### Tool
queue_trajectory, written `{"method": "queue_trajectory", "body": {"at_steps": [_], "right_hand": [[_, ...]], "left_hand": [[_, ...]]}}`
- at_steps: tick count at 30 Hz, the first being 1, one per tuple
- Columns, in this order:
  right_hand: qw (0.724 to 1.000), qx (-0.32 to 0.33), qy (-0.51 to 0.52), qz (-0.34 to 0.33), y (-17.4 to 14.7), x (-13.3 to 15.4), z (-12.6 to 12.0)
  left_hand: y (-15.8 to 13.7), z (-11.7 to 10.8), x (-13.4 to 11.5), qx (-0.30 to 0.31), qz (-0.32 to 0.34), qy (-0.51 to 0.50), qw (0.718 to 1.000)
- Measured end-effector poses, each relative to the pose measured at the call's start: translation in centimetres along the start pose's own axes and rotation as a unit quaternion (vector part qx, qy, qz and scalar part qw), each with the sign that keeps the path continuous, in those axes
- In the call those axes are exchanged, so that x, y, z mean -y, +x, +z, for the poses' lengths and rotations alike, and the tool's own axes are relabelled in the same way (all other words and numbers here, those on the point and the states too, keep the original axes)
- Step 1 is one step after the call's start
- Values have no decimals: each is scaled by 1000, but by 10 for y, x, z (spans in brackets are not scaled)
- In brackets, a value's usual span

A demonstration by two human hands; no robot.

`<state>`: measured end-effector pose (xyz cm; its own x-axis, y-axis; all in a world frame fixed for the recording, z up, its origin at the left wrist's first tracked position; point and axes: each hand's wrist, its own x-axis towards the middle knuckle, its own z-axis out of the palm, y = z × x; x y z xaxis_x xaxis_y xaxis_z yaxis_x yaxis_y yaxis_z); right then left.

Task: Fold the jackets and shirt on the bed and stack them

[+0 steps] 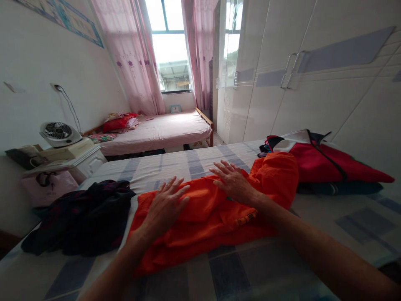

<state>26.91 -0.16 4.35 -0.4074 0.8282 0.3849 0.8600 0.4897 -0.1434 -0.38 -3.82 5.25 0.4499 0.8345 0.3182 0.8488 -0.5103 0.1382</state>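
Observation:
An orange garment (200, 234) lies across the checked bed sheet (228, 267) in front of me, partly folded, its right end bunched up. My left hand (164, 207) rests over its left part with fingers outstretched. Over the upper middle of the cloth is my right hand (233, 182), palm down and fingers spread. Neither hand grips anything. Beside the orange cloth on the left sits a crumpled dark garment (90, 217). At the right, a red, white and black garment (322, 156) is stacked on a dark folded one (341, 188).
White wardrobes (269, 83) line the right side. Beyond the near bed stands a second bed (163, 131) with pink bedding, below a curtained window (172, 46). A fan (61, 133) is on the cabinet at left, near a pink bag (50, 188).

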Motion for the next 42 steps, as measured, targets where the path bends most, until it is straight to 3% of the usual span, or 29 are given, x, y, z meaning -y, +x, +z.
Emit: {"method": "queue_trajectory", "body": {"at_steps": [4, 7, 10, 13, 15, 18, 21, 24, 26, 29, 31, 33, 35, 38, 40, 42], "right_hand": [[989, 112, -6, 94, -13, -14, 37], [987, 118, -1, 109, -15, -23, 51], [994, 56, 14, 91, -13, -26, 43], [992, -69, 1, 108, -16, -37, 11], [968, -179, -40, 171, -24, -49, -17], [900, -302, -115, 293, -44, -67, -53], [863, -293, -146, 384, -65, -79, -64], [857, -240, -126, 438, -77, -91, -57], [862, -232, -70, 445, -80, -99, -51], [860, -289, 104, 407, -81, -101, -54], [846, -339, 208, 355, -81, -90, -65], [859, -364, 238, 270, -84, -68, -78], [903, -328, 223, 164, -88, -40, -89], [966, -132, 219, 40, -96, 1, -91], [975, 30, 219, -3, -100, 19, -84], [971, 105, 215, -14, -99, 27, -78]], "left_hand": [[-7, 38, -2, 60, -69, 55, 994], [-8, 49, 5, 67, -79, 62, 993], [-7, 47, 7, 65, -77, 62, 993], [-7, 43, 4, 66, -79, 64, 993], [-7, 43, 3, 67, -80, 64, 992], [-7, 44, 4, 63, -79, 63, 993], [-7, 46, 4, 56, -83, 67, 993], [-7, 46, 5, 54, -84, 73, 992], [-7, 46, 4, 55, -84, 76, 992], [-7, 45, 4, 58, -85, 79, 992], [-8, 45, 3, 58, -85, 81, 991], [-8, 45, 3, 56, -83, 81, 992], [-8, 45, 4, 53, -81, 81, 992], [-8, 47, 5, 47, -76, 79, 993], [-8, 48, 6, 43, -74, 76, 993], [-8, 49, 7, 40, -74, 74, 994]]}}
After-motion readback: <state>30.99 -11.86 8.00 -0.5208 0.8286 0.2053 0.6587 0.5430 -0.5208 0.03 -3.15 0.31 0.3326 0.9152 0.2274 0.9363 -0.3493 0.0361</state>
